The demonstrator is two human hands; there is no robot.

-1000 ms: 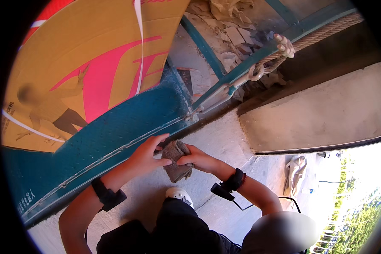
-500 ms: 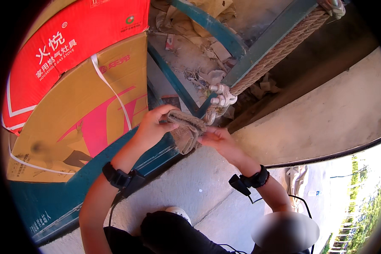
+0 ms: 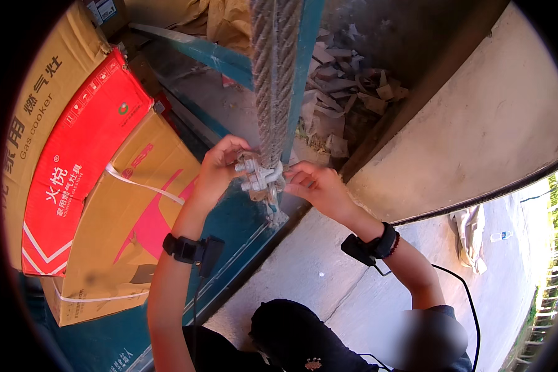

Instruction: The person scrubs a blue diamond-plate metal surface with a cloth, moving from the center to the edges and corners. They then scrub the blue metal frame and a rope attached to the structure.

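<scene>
On my left I see a red box between a brown box and a pink-printed box, a white strap crossing the latter. Ahead of me lie torn scraps and a crumpled tan sheet. To my right is a pale wall; on the concrete floor, beige fabric lies near a clear bottle, with greenery beyond.

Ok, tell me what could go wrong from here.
The bare left hand and right hand could get scraped or pinched against the metal clamp at the lower end of the thick twisted rope. The black cable looping beside the right forearm might snag.
</scene>
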